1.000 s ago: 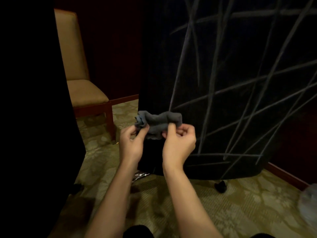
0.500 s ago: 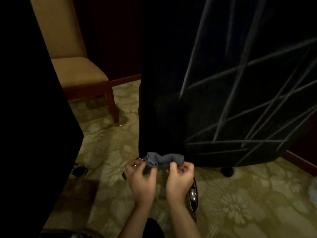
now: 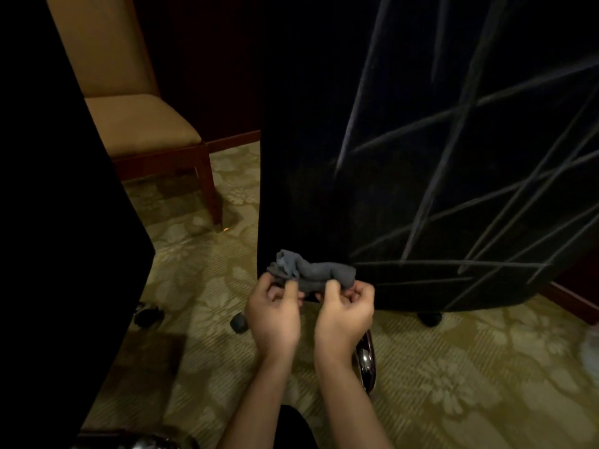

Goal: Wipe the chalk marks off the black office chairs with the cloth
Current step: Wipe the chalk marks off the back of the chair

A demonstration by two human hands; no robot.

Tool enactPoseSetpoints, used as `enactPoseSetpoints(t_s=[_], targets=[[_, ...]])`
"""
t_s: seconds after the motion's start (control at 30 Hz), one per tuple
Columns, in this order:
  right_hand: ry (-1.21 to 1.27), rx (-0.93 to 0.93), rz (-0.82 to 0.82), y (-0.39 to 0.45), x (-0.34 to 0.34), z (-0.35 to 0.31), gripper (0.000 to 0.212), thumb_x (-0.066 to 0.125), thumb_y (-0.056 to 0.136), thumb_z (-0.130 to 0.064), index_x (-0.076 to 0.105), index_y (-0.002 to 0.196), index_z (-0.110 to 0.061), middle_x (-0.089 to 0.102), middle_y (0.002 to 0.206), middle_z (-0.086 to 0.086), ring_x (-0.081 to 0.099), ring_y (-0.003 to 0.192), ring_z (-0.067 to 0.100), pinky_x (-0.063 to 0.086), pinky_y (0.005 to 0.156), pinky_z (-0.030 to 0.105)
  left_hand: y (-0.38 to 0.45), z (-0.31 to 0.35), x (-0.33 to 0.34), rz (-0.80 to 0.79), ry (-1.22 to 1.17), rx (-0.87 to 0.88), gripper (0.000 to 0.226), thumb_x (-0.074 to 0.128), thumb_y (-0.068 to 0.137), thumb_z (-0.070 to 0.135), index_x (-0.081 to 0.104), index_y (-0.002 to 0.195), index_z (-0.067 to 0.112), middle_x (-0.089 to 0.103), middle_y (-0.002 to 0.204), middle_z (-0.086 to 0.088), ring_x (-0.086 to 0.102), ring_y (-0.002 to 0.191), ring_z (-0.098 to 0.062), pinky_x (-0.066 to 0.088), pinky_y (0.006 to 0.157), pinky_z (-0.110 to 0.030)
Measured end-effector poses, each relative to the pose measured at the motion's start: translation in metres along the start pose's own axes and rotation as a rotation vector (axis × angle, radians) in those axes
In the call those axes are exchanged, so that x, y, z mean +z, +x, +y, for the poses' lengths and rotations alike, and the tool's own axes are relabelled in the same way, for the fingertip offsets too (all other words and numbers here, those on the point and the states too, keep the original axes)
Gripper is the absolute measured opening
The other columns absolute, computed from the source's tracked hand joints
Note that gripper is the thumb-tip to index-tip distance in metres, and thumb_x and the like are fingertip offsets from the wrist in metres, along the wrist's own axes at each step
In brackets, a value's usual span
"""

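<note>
A bunched grey cloth [image 3: 311, 273] is held between both hands in front of the lower edge of a black office chair back [image 3: 405, 140]. My left hand [image 3: 275, 312] pinches its left end and my right hand [image 3: 345, 314] pinches its right end. Pale chalk lines [image 3: 453, 163] cross the right half of the chair back; the left part near the cloth looks plain black. A second black chair back [image 3: 58, 205] fills the left edge of the view.
A tan upholstered chair [image 3: 136, 121] with dark wooden legs stands at the back left. Black casters [image 3: 239, 322] and a chrome base arm [image 3: 366, 361] sit on the patterned green carpet [image 3: 453, 384] below my hands. A dark wall with a wooden skirting board runs behind.
Over the second, my view tilted down and my hands with the cloth dropped from mid-height on the chair back to its bottom edge. Since half a second ago little has shifted.
</note>
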State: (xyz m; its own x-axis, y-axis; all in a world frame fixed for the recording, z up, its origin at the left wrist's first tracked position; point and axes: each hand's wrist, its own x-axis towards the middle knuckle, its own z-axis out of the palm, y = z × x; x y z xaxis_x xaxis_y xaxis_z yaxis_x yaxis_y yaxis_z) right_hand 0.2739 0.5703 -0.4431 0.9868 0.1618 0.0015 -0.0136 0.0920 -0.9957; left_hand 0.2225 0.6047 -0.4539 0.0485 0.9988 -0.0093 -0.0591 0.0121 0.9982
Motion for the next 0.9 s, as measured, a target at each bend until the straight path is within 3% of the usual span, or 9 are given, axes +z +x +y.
enactPoseSetpoints(t_s=[0.1,0.17,0.3,0.4,0.6,0.67,0.73,0.8,0.9], targets=[[-0.073,0.117,-0.012,-0.001,-0.004,0.019,0.018,0.070,0.082,-0.004,0.055,0.086,-0.014,0.064,0.077,0.009,0.063,0.068,0.021,0.058,0.071,0.048,-0.007,-0.023,0.001,0.016,0.082,-0.080,0.007,0.065,0.091,0.008,0.068,0.098,0.010,0.066,0.066,0.002,0.070,0.071,-0.021,0.053,0.066,-0.032],[-0.059,0.144,-0.028,0.000,-0.004,0.017,0.021,0.070,0.082,-0.004,0.054,0.081,-0.017,0.063,0.074,0.008,0.063,0.067,0.024,0.058,0.070,0.051,-0.006,-0.023,0.004,0.031,-0.008,-0.175,0.012,0.061,0.094,0.004,0.067,0.104,0.006,0.066,0.069,-0.005,0.067,0.062,-0.011,0.051,0.057,-0.023],[0.201,0.166,0.052,0.015,-0.005,-0.026,0.023,0.062,0.089,0.001,0.049,0.079,-0.016,0.057,0.075,0.007,0.060,0.066,0.015,0.055,0.058,0.030,-0.010,0.019,0.018,-0.061,-0.155,-0.131,0.011,0.057,0.097,0.006,0.066,0.092,0.009,0.068,0.071,-0.006,0.057,0.053,-0.008,0.040,0.045,-0.013],[0.335,0.120,0.040,0.028,-0.005,-0.061,0.019,0.061,0.090,-0.004,0.049,0.080,-0.015,0.060,0.078,0.010,0.066,0.071,0.018,0.056,0.061,0.029,-0.005,0.051,0.033,-0.065,-0.255,-0.089,0.015,0.059,0.097,0.011,0.066,0.085,0.005,0.064,0.062,-0.001,0.051,0.045,-0.005,0.038,0.043,-0.014],[0.183,0.154,0.073,0.022,-0.013,-0.039,0.016,0.060,0.091,-0.010,0.047,0.086,-0.019,0.062,0.089,0.010,0.066,0.075,0.018,0.055,0.060,0.029,-0.013,0.031,0.035,-0.052,-0.174,-0.119,0.007,0.063,0.093,0.013,0.066,0.086,0.013,0.066,0.069,-0.001,0.064,0.059,-0.009,0.051,0.058,-0.027],[0.169,0.165,-0.004,0.017,-0.021,-0.028,0.019,0.060,0.092,-0.008,0.048,0.101,-0.019,0.061,0.096,0.011,0.068,0.083,0.021,0.056,0.060,0.027,-0.016,0.014,0.028,-0.030,-0.092,-0.121,0.007,0.066,0.090,0.021,0.062,0.092,0.015,0.066,0.077,-0.005,0.066,0.068,-0.020,0.052,0.064,-0.032],[0.135,0.108,-0.129,0.013,-0.032,-0.022,0.024,0.063,0.092,-0.010,0.050,0.107,-0.022,0.061,0.093,0.011,0.069,0.080,0.022,0.056,0.060,0.027,-0.020,0.008,0.021,0.014,-0.020,-0.044,0.023,0.072,0.089,0.018,0.056,0.105,0.012,0.064,0.088,-0.004,0.065,0.071,-0.019,0.050,0.063,-0.019],[0.098,0.085,-0.254,0.010,-0.041,-0.024,0.017,0.066,0.092,-0.012,0.056,0.100,-0.023,0.061,0.086,0.011,0.069,0.072,0.017,0.057,0.059,0.027,-0.022,0.005,0.012,-0.029,0.041,0.054,0.044,0.075,0.087,0.019,0.049,0.122,0.017,0.063,0.095,0.001,0.064,0.069,-0.008,0.048,0.061,-0.012],[0.040,0.063,-0.342,0.014,-0.053,-0.022,0.010,0.066,0.092,-0.012,0.058,0.088,-0.016,0.058,0.079,0.009,0.065,0.068,0.013,0.056,0.057,0.024,-0.018,0.005,0.001,-0.131,-0.022,-0.004,0.056,0.076,0.087,0.022,0.043,0.133,0.021,0.063,0.080,0.003,0.062,0.064,-0.005,0.050,0.066,-0.022]])
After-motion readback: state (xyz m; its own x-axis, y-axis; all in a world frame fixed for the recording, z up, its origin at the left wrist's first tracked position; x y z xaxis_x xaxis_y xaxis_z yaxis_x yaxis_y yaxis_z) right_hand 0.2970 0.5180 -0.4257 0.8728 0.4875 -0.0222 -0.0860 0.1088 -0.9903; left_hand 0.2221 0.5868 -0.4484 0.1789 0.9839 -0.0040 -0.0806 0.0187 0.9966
